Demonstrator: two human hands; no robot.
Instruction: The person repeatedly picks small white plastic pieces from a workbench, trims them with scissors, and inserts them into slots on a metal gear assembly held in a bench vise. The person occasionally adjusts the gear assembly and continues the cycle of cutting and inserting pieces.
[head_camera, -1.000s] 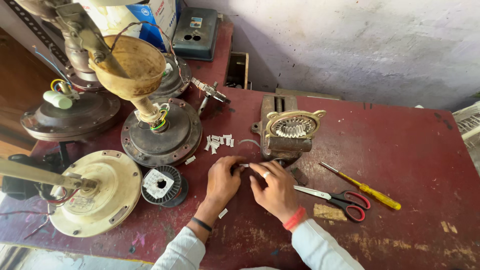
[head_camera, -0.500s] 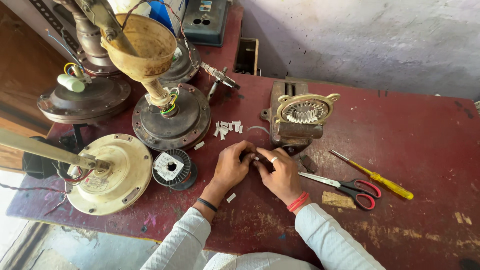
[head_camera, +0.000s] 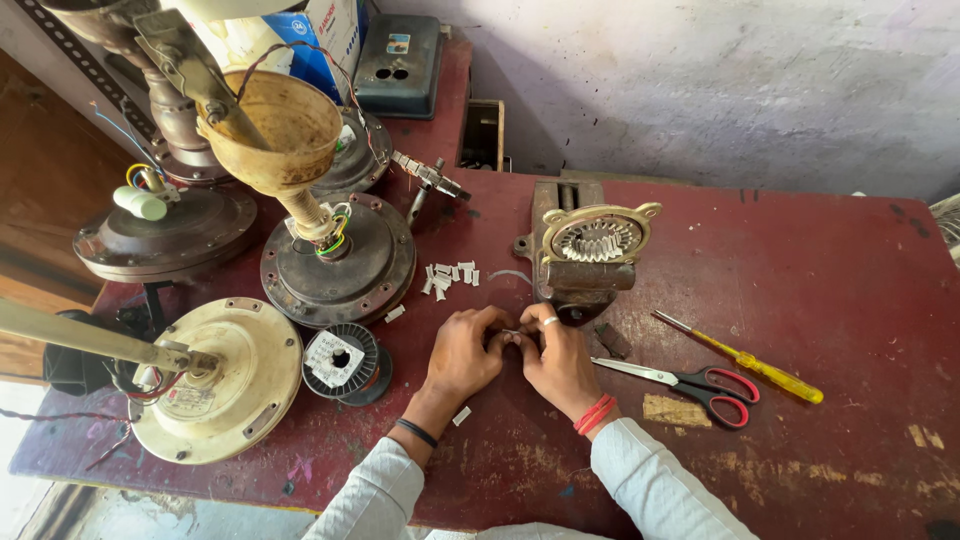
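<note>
Worn red paint covers the workbench (head_camera: 850, 270), set against a rough plastered wall. Along its left edge lie opened fan motors: a cream housing (head_camera: 215, 378), a wire spool (head_camera: 342, 358) beside it, and a dark housing (head_camera: 340, 262). Near the front-edge middle, the left hand (head_camera: 462, 352) and right hand (head_camera: 558, 360) meet fingertip to fingertip, pinched shut on a small pale strip (head_camera: 512, 333), barely visible, kept just below the small vise (head_camera: 585, 250). Red-handled scissors (head_camera: 690, 382) and a yellow screwdriver (head_camera: 745, 358) lie rightward, within reach.

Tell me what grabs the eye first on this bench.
Dead centre, the left hand and right hand pinch a small pale piece between their fingertips, just below the bench vise clamping a toothed metal ring. Left of them stand dismantled ceiling fan motors; to the right lie red-handled scissors and a yellow screwdriver.
</note>
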